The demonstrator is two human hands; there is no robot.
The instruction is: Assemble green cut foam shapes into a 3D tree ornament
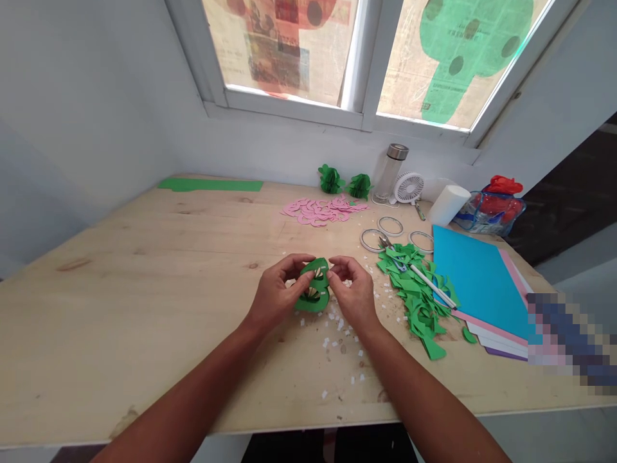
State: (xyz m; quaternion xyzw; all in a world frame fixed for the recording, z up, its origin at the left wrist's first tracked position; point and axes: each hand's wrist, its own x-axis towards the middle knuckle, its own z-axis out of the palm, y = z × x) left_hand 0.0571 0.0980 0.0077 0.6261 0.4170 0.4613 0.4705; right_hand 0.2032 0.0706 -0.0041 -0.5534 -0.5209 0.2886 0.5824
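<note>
Wooden table (159, 302), with your left hand (281, 286) and right hand (354, 290) meeting at a green paper cutout (319, 283).
Beyond the cutout, newsprint (402, 80) bears print too small to read; far right of the cutout, a pixelated patch (571, 341) masks the coloured sheets' (477, 280) edge. Your left thumb and fingers close on the cutout's left side, partly hiding it; your right ones pinch its upper right edge.

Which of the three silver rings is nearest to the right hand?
The leftmost ring; the back ring and rightmost ring sit farther from the right hand.
</note>
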